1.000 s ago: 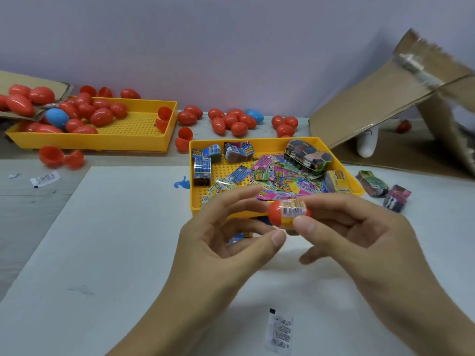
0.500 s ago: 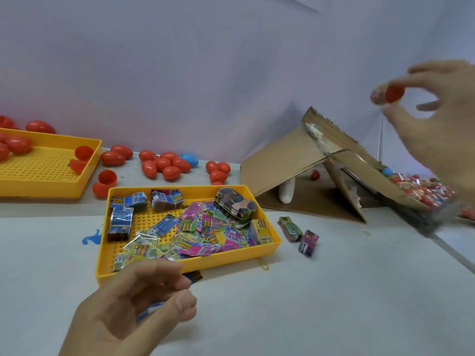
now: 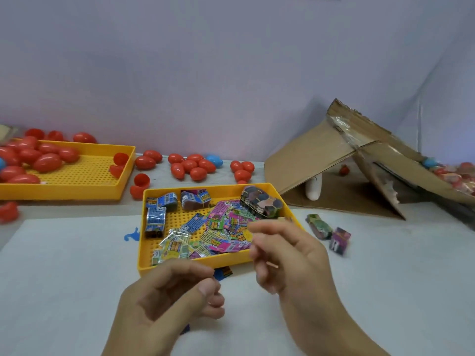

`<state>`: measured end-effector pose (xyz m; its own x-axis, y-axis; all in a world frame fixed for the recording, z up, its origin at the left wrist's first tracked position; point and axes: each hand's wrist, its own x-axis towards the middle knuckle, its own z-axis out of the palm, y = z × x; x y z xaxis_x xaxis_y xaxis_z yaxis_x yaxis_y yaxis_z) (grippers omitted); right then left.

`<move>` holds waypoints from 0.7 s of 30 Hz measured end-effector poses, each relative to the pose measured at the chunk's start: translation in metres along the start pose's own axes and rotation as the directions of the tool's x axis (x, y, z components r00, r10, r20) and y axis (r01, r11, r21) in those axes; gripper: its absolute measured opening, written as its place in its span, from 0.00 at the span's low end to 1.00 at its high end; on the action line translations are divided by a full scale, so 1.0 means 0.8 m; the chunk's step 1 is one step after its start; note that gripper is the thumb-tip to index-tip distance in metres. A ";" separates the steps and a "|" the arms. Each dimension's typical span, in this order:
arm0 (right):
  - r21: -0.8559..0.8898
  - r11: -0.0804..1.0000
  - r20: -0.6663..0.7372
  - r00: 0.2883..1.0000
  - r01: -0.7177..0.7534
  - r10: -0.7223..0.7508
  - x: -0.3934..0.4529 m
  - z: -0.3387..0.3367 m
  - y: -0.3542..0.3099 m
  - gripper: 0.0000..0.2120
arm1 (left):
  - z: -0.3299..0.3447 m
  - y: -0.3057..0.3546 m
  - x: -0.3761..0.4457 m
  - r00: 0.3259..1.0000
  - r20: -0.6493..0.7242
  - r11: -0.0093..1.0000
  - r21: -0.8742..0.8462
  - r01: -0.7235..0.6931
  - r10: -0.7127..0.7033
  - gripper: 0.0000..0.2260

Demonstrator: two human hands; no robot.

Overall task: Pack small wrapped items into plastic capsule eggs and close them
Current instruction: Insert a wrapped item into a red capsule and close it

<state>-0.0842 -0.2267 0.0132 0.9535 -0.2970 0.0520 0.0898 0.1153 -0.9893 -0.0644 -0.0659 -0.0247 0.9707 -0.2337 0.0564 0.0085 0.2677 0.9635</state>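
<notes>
My left hand (image 3: 174, 294) hovers over the white table just in front of the near yellow tray (image 3: 143, 263), fingers loosely curled and holding nothing. Beside it my right hand (image 3: 285, 255) is over the tray's front right corner, fingers apart and empty. The tray holds several small wrapped items (image 3: 221, 232) in pink, blue and yellow. Closed red capsule eggs (image 3: 190, 165) lie loose behind it, with open red halves (image 3: 140, 180) to its left. A small blue wrapped item (image 3: 223, 272) peeks out under the tray's front edge.
A second yellow tray (image 3: 77, 194) at the back left holds more red eggs (image 3: 46, 161). An open cardboard box (image 3: 321, 155) at the right has filled eggs (image 3: 457, 176) inside. Two wrapped items (image 3: 318, 227) lie on the table right of the near tray.
My right hand carried the filled egg up over the cardboard box at the right, and has come back to the middle without it. My left hand stayed low in front of the tray.
</notes>
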 end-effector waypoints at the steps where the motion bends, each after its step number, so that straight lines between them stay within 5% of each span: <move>1: 0.021 0.999 0.015 0.999 -0.040 0.040 0.000 0.006 0.015 0.04 | 0.000 0.002 0.001 1.000 -0.009 1.000 -0.026 -0.013 0.013 0.10; 10: 0.043 0.999 0.084 0.996 0.004 -0.007 0.005 0.008 0.043 0.18 | -0.001 0.011 -0.009 0.997 0.054 0.998 0.024 -0.063 0.062 0.07; 13: 0.027 0.999 0.091 0.996 0.017 -0.019 0.009 0.011 0.047 0.19 | -0.014 0.035 0.001 0.964 -0.049 0.964 0.056 -0.258 0.261 0.05; 17: 0.051 0.999 0.111 0.994 0.003 -0.009 0.011 0.014 0.045 0.12 | -0.075 0.093 0.074 0.838 -0.275 0.882 0.146 -0.449 0.472 0.07; 21: 0.013 0.999 0.153 0.988 -0.036 0.034 0.012 0.013 0.043 0.10 | -0.151 0.132 0.185 0.763 -0.465 0.808 0.577 -0.124 0.449 0.06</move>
<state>-0.0689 -0.2161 -0.0188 0.9888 -0.1441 0.0387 0.0588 0.1378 -0.9887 0.1090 0.0409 0.0534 0.8564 0.3762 0.3536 -0.2516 -0.2940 0.9221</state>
